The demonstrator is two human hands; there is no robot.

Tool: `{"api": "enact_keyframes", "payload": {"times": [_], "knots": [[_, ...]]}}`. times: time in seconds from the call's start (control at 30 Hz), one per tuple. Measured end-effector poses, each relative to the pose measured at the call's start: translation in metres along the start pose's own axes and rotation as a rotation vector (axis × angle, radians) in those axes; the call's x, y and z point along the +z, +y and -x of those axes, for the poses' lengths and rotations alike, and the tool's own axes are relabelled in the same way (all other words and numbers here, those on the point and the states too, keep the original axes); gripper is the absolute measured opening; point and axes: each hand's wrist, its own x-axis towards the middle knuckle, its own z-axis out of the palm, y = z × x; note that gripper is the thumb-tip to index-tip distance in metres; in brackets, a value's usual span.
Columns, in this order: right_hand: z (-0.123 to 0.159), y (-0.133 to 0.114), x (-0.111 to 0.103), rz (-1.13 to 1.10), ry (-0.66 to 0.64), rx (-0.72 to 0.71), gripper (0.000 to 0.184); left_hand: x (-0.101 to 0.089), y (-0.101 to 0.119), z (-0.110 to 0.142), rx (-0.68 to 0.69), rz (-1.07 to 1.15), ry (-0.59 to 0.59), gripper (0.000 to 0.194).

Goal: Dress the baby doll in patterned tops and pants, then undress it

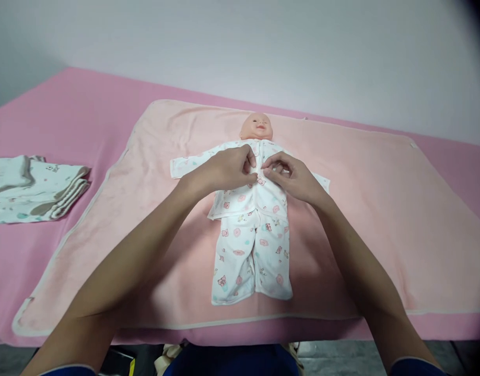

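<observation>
A baby doll [257, 126] lies on its back on a pale pink blanket [373, 209], head away from me. It wears a white printed top [240, 196] and matching trousers [251, 256]. My left hand [227, 168] pinches the left edge of the top's front opening at the chest. My right hand [289, 175] pinches the right edge there, fingers curled. Both hands meet at the middle of the doll's chest.
The blanket lies on a bright pink table cover [67, 109]. A folded stack of white printed cloths [28, 188] sits at the left. A pale wall [302, 52] runs behind the table. The table's near edge is just in front of me.
</observation>
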Motion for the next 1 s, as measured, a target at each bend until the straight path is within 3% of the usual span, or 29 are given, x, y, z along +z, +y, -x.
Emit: {"api": "enact_keyframes", "payload": {"times": [0.13, 0.33, 0.47, 0.6, 0.83, 1.0], "knots": [[-0.016, -0.002, -0.007, 0.186, 0.044, -0.119, 0.026, -0.011, 0.001, -0.009, -0.073, 0.000, 0.079, 0.036], [-0.043, 0.009, -0.012, 0.224, 0.036, -0.188, 0.009, -0.019, 0.001, -0.032, -0.097, 0.084, -0.033, 0.020], [-0.044, 0.015, -0.004, 0.071, 0.054, -0.145, 0.015, -0.018, 0.002, -0.036, -0.128, 0.165, -0.070, 0.018], [-0.044, 0.021, 0.005, -0.011, 0.161, -0.099, 0.024, -0.017, 0.001, -0.037, -0.112, 0.212, -0.079, 0.017], [-0.033, 0.023, 0.003, -0.065, 0.203, 0.000, 0.027, -0.014, -0.007, -0.040, -0.099, 0.217, -0.072, 0.021], [-0.028, 0.021, 0.009, -0.005, 0.317, -0.089, 0.017, -0.009, -0.010, -0.043, -0.108, 0.264, -0.011, 0.018]]}}
